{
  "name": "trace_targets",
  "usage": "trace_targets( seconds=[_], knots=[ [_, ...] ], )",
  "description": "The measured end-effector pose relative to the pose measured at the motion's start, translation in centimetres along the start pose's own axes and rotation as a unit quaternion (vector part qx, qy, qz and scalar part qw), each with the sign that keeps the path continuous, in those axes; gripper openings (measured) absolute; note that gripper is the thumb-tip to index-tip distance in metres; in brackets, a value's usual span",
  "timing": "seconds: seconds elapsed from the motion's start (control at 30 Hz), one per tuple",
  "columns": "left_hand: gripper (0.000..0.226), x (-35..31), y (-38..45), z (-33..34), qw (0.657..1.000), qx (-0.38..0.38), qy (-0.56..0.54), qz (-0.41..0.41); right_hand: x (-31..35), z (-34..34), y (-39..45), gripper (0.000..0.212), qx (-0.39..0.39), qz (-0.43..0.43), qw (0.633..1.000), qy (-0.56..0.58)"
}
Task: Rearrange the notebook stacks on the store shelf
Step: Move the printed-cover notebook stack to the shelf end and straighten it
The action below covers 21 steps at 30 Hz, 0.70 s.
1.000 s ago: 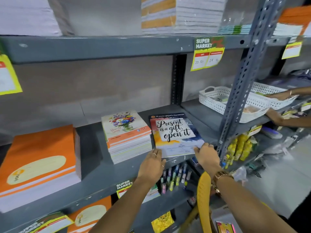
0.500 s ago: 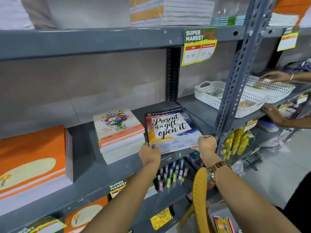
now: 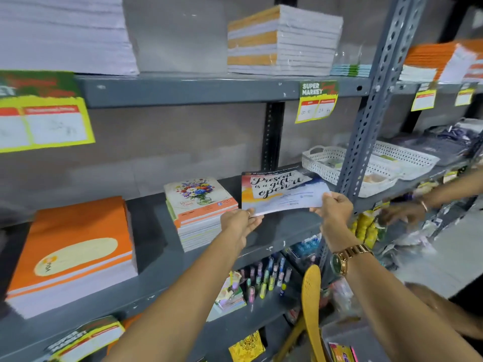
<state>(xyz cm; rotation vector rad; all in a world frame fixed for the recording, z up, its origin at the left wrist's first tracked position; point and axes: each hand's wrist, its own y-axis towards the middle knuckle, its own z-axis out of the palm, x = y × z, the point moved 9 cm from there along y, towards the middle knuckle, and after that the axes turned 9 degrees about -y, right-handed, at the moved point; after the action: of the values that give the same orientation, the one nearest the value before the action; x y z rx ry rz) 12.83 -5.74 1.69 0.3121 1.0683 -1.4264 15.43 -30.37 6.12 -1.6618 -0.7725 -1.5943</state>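
Note:
A thin notebook lettered "Present is a gift, open it" [image 3: 279, 190] hangs above the grey middle shelf [image 3: 156, 280], lifted off it. My left hand [image 3: 239, 222] grips its near left corner. My right hand [image 3: 334, 209] grips its near right edge. To its left on the shelf stands a flower-cover notebook stack [image 3: 200, 212]. Farther left sits a tall orange notebook stack [image 3: 75, 252]. On the upper shelf rest an orange-and-white stack [image 3: 282, 40] and a white stack [image 3: 62, 32].
A perforated grey upright post [image 3: 366, 131] stands just right of my right hand. White plastic baskets [image 3: 334, 163] sit beyond it. Another person's hands [image 3: 400, 212] reach in at the right. Pens [image 3: 264, 278] fill the lower shelf; a yellow chair back [image 3: 312, 304] is below my right arm.
Both hands closed on the "Present is a gift" notebook and raised it off the shelf. The view tilted upward, and the other person's hands moved down from the baskets.

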Motion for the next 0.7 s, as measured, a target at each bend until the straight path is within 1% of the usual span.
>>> trace_targets(
  seconds=[0.07, 0.1, 0.13, 0.23, 0.33, 0.43, 0.5, 0.57, 0.63, 0.7],
  knots=[
    [0.033, -1.8, -0.8, -0.4, 1.000, 0.017, -0.004, 0.023, 0.7, 0.6, -1.4, 0.004, 0.003, -0.007, 1.000, 0.023],
    [0.043, -2.9, -1.3, -1.2, 0.999, 0.018, -0.006, 0.040, 1.1, 1.3, -2.5, 0.005, 0.010, -0.013, 0.999, 0.031],
    [0.048, -3.8, -1.6, -1.9, 0.998, 0.023, -0.003, 0.050, 1.4, 2.0, -3.4, 0.008, 0.019, -0.017, 0.999, 0.037],
    [0.048, -6.8, -2.3, -5.3, 0.996, 0.002, -0.001, 0.088, 1.5, 5.0, -6.0, 0.025, 0.053, -0.022, 0.996, 0.065],
    [0.043, -9.9, -3.5, -9.8, 0.991, -0.036, -0.001, 0.131, 1.4, 8.8, -9.3, 0.026, 0.098, -0.033, 0.992, 0.070],
    [0.034, -13.6, -5.7, -15.0, 0.982, -0.073, 0.002, 0.177, 1.0, 13.4, -13.8, 0.031, 0.137, -0.037, 0.989, 0.050],
    [0.036, -15.6, -6.9, -18.8, 0.976, -0.102, -0.005, 0.192, 0.8, 16.2, -16.9, 0.030, 0.153, -0.048, 0.987, 0.025],
    [0.041, -17.6, -8.4, -22.8, 0.968, -0.133, -0.006, 0.211, 0.2, 19.0, -20.3, 0.030, 0.183, -0.039, 0.982, 0.012],
    [0.042, -19.4, -10.2, -26.1, 0.961, -0.155, -0.008, 0.228, -0.3, 21.7, -23.5, 0.032, 0.221, -0.020, 0.975, 0.027],
    [0.034, -21.2, -12.0, -29.5, 0.952, -0.182, -0.014, 0.244, -0.7, 24.2, -27.1, 0.030, 0.260, -0.005, 0.965, 0.035]
  ],
)
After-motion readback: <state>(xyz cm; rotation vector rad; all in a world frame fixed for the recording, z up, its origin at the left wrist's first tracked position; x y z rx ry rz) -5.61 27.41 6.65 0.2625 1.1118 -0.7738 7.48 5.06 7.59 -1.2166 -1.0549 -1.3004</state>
